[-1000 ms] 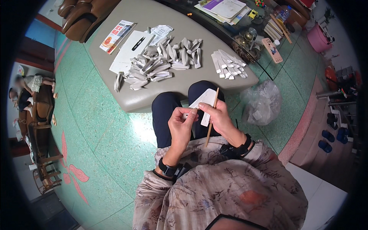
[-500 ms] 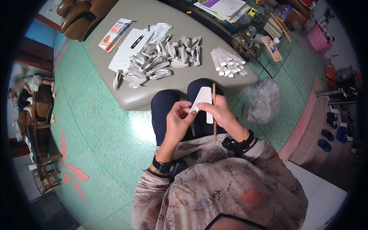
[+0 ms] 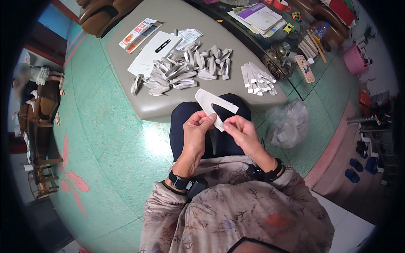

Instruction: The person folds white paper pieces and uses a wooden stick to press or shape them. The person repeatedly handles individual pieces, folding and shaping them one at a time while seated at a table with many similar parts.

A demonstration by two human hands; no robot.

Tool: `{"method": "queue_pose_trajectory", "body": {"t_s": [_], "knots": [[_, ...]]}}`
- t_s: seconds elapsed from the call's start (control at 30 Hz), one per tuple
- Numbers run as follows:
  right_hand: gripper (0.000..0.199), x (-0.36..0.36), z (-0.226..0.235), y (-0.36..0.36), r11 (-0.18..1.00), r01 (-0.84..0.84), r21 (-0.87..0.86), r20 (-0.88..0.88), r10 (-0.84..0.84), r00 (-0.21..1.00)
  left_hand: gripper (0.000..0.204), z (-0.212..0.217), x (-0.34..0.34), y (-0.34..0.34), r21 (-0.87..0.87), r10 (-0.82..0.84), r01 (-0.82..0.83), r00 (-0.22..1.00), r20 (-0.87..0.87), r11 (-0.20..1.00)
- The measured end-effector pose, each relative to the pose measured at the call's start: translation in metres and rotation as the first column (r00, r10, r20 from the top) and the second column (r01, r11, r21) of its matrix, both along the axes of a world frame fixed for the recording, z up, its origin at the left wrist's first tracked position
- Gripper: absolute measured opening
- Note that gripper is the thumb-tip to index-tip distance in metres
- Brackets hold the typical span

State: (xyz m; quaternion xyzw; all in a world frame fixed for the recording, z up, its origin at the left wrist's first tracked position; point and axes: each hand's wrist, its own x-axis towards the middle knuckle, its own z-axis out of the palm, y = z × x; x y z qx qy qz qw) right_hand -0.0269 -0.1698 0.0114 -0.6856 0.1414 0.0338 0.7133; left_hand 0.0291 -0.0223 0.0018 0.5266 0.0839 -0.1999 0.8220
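Note:
A white, flat strip folded into a V [image 3: 206, 99] is held above my knees, its bend pointing away from me. My left hand [image 3: 194, 135] pinches one leg of it between thumb and fingers. At the lower end of that leg, my right hand [image 3: 244, 135] has its thumb and fingertips closed on the tip. A bit of thin brown stick [image 3: 238, 126] seems to show at the right fingers; most of it is hidden. Beyond my knees lies a heap of folded grey-white pieces [image 3: 168, 75], with a smaller group of flat white strips [image 3: 258, 79] to its right.
Both groups rest on a grey padded bench [image 3: 190, 19], along with a white sheet [image 3: 141, 62], black snips [image 3: 163, 45] and a printed booklet [image 3: 138, 36]. A clear plastic bag [image 3: 291, 125] is on the floor at right. A phone [image 3: 304, 68] lies on the dark glass table.
The white strip has swung leftward, now showing its open V. My right hand has shifted to its lower tip, and the upright brown stick is mostly out of sight. The view has shifted slightly.

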Motion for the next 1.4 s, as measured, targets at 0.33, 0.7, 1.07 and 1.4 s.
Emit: {"method": "queue_pose_trajectory", "body": {"t_s": [0.33, 0.7, 1.07, 1.4], "knots": [[0.017, 0.006, 0.003, 0.005, 0.998, 0.066, -0.024, -0.044, -0.067, 0.997, 0.011, 0.000, -0.003, -0.007, -0.122, 0.013, -0.017, 0.999, -0.033, 0.992], [0.010, 0.007, 0.011, 0.006, 0.942, 0.016, 0.335, -0.191, 0.051, 0.980, 0.016, 0.004, 0.009, -0.004, 0.292, 0.084, -0.185, 0.941, 0.328, 0.938], [0.021, 0.027, 0.012, -0.016, 0.976, -0.201, 0.083, -0.041, 0.205, 0.978, 0.013, -0.004, 0.008, -0.001, 0.002, -0.059, 0.059, 0.997, 0.053, 0.998], [0.026, 0.015, 0.011, -0.024, 0.960, -0.279, 0.033, -0.054, 0.281, 0.958, 0.016, 0.009, 0.012, 0.004, -0.183, -0.255, 0.226, 0.955, -0.153, 0.957]]}}
